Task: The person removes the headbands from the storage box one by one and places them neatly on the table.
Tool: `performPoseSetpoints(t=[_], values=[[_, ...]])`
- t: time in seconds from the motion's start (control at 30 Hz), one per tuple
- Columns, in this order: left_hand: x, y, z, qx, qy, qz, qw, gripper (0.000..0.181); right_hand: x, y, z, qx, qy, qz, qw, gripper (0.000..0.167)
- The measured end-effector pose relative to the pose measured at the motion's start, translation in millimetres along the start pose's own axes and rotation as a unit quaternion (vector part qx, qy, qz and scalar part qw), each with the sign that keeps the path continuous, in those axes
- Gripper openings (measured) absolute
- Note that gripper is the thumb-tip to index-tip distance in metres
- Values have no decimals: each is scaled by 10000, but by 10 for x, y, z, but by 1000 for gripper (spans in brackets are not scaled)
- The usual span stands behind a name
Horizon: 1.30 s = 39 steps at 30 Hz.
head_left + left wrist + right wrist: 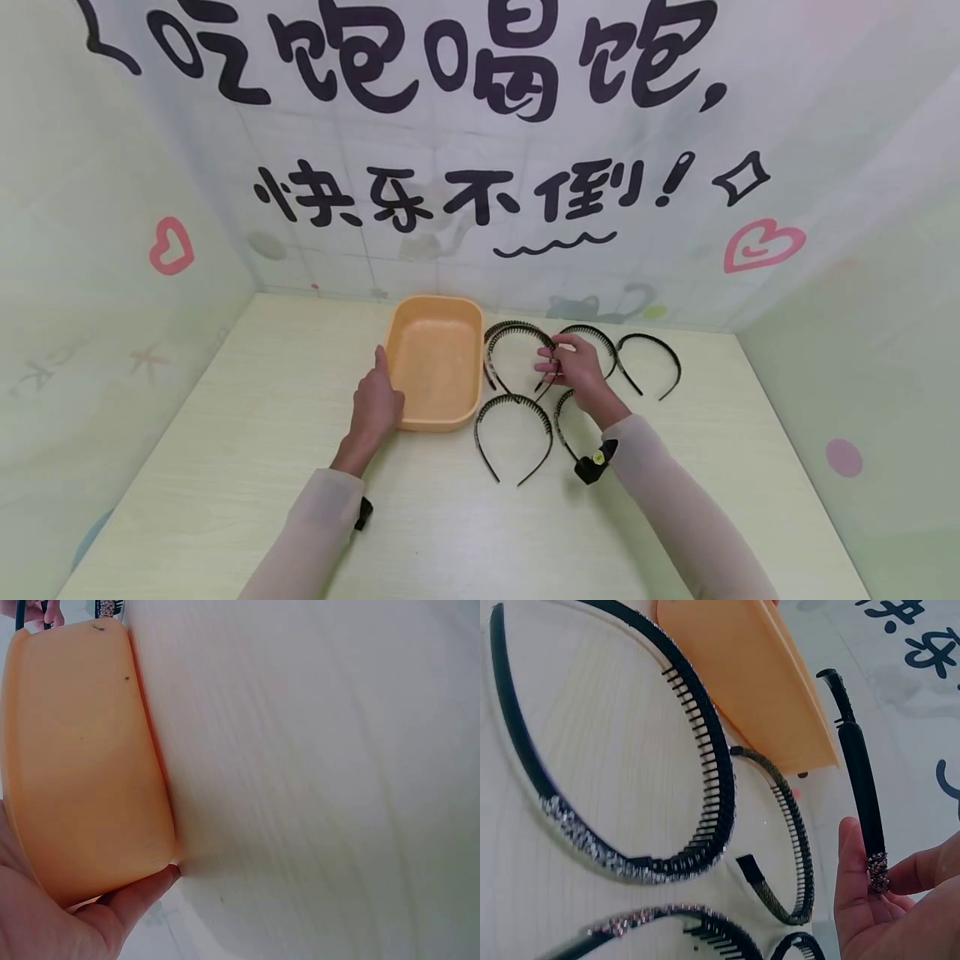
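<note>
My left hand (378, 404) grips the near-left corner of an orange plastic tray (435, 423), fingers along its outer wall. In the left wrist view, a finger reaches under the tray's corner at the tabletop. With thumb and fingers, my right hand (581, 371) pinches a black toothed headband (862, 780) near its glittery part, raised above the table just right of the tray. More headbands lie around it: one in front (477, 433), one partly hidden below my right wrist, one behind my hand, and another headband (645, 336) at the far right.
The tray stands on a pale wood-grain table (465, 533), near the back wall. Printed cloth (420, 150) with black lettering covers the back, and pale sheets hang on both sides. A small black device (592, 468) is strapped at the right wrist.
</note>
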<state>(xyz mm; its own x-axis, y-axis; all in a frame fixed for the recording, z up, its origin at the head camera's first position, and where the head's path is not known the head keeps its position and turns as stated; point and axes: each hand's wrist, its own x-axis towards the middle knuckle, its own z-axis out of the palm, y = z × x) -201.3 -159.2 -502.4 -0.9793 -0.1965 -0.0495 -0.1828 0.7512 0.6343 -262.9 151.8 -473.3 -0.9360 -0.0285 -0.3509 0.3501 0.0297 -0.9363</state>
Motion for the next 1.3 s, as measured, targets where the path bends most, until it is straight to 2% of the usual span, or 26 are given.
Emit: performPoseSetpoints(t=[0.17,0.57,0.73,1.0,1.3], values=[[-3,-1,-3,-33,-9,2,10000,84,-14,40,-119,165,88,90,9998,38],[-7,-8,-17,-100,-70,-81,9999,85,-47,167,-388,72,249,168,9995,38],[-12,-11,-7,-118,-47,-59,9999,84,-67,212,-514,58,277,217,9994,39],[-23,3,-21,-153,-39,138,9998,83,-96,240,-706,-103,382,246,9989,43],[-41,21,-17,-213,-50,63,9997,83,-134,286,-923,-73,448,278,9986,45]])
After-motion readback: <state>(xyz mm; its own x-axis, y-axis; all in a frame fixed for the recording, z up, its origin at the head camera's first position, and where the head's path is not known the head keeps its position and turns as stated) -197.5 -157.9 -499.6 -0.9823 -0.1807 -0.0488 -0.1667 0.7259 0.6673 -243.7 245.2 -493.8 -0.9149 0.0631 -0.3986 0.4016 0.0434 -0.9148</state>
